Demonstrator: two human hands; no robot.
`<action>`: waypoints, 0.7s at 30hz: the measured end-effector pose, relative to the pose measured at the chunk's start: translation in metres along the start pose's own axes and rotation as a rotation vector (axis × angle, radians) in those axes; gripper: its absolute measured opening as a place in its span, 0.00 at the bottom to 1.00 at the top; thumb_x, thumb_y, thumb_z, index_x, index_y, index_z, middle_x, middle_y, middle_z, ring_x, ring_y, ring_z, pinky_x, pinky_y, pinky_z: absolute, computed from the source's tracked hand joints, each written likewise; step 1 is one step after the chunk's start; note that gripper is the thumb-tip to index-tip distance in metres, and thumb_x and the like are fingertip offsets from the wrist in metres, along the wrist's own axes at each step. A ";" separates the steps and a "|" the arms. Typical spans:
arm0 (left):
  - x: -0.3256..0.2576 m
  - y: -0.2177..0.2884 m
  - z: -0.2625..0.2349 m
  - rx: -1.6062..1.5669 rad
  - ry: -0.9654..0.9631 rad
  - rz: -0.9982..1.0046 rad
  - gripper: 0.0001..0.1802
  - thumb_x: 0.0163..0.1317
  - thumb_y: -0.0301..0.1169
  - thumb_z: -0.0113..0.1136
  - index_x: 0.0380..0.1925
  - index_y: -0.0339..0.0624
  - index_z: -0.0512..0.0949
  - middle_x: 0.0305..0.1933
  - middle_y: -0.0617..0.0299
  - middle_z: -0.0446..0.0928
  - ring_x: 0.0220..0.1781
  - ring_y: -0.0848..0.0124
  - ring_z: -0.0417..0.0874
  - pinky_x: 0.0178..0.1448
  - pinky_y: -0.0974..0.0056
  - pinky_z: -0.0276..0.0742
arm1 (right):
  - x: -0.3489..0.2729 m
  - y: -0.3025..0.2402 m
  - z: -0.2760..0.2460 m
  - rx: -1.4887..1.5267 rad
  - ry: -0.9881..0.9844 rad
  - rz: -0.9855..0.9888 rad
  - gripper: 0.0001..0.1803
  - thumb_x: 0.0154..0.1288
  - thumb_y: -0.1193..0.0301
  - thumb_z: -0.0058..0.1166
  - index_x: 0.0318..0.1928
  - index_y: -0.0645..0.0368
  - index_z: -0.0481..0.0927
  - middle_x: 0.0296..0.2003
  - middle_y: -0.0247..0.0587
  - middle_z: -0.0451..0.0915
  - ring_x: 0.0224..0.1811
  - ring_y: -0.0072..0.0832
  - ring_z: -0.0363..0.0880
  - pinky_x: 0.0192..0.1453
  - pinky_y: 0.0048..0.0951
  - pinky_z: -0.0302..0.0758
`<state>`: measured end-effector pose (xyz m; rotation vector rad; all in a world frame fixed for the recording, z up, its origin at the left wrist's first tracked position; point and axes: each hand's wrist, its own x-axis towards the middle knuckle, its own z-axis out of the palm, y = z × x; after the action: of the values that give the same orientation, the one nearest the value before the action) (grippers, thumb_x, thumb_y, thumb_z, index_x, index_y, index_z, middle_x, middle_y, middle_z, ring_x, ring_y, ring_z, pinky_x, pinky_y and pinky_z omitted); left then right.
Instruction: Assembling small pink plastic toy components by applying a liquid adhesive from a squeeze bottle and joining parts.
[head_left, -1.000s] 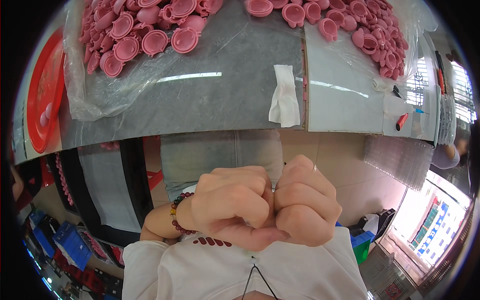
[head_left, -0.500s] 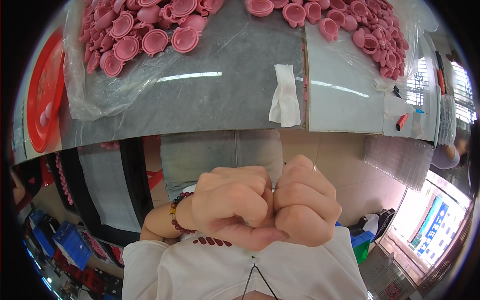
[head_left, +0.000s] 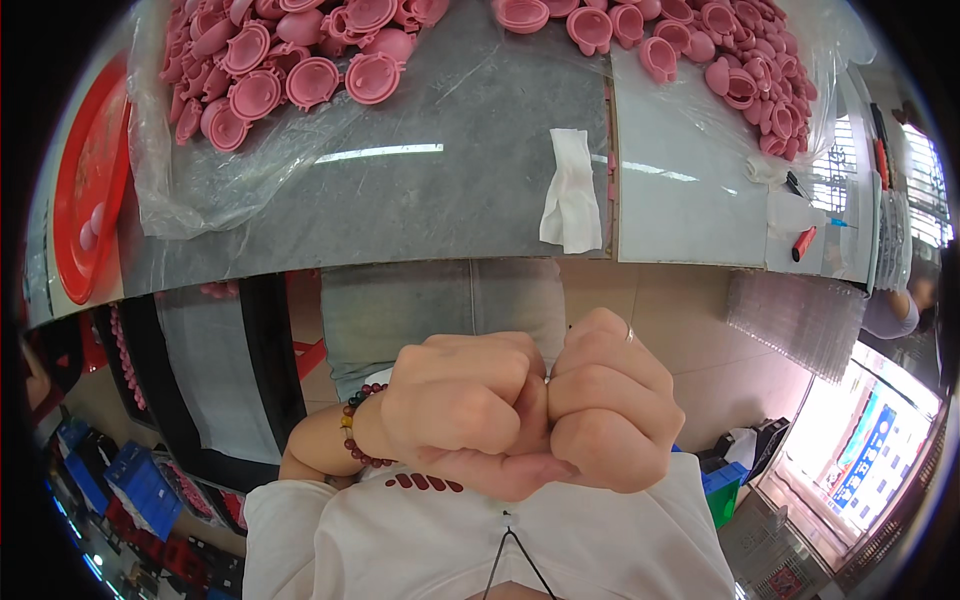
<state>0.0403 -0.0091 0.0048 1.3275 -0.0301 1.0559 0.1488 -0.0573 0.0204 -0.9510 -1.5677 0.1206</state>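
Note:
Both fists meet knuckle to knuckle close in front of my white shirt, above my lap and short of the table edge. My left hand [head_left: 460, 415], with a beaded bracelet [head_left: 347, 424] round its wrist, has its fingers curled in. Against it presses my right hand [head_left: 615, 405], its fingers also tightly folded, a thin ring on one. Whatever the fingers may hold is hidden inside them. Far off on the table lie a left pile of pink cup-shaped parts [head_left: 312, 83] and a right pile of similar parts [head_left: 741, 87].
Clear plastic sheeting [head_left: 160, 205] lies under the left pile. A crumpled white tissue [head_left: 571, 190] rests on the grey table [head_left: 440, 210]. At the far left stands a red tray [head_left: 85, 190]. A red lighter-like object [head_left: 804, 243] lies at the right; black-framed trays [head_left: 215, 380] sit low left.
The curled fingers and thumb of my left hand have shifted slightly against my right hand. The piles and tissue stay where they were.

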 end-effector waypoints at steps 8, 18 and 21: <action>-0.001 0.002 0.001 -0.016 0.021 -0.065 0.25 0.36 0.19 0.66 0.22 0.47 0.57 0.15 0.68 0.56 0.13 0.72 0.56 0.17 0.67 0.55 | 0.000 0.000 -0.001 0.012 -0.003 0.007 0.18 0.20 0.65 0.50 0.11 0.61 0.57 0.10 0.38 0.60 0.10 0.25 0.53 0.16 0.23 0.43; -0.002 0.002 0.001 -0.024 0.026 -0.092 0.24 0.34 0.17 0.64 0.23 0.47 0.57 0.15 0.68 0.56 0.13 0.71 0.57 0.17 0.67 0.55 | -0.001 0.001 -0.002 0.010 -0.017 0.004 0.18 0.19 0.65 0.50 0.11 0.61 0.56 0.10 0.38 0.61 0.10 0.25 0.53 0.16 0.23 0.44; -0.002 0.001 0.001 -0.036 0.024 -0.065 0.25 0.34 0.17 0.64 0.23 0.48 0.57 0.15 0.68 0.56 0.13 0.71 0.57 0.17 0.67 0.55 | 0.000 0.001 0.000 0.001 -0.002 0.003 0.18 0.19 0.65 0.50 0.11 0.61 0.57 0.10 0.38 0.61 0.10 0.25 0.53 0.16 0.23 0.44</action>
<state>0.0392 -0.0113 0.0045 1.2747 0.0116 1.0121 0.1489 -0.0566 0.0200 -0.9528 -1.5679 0.1244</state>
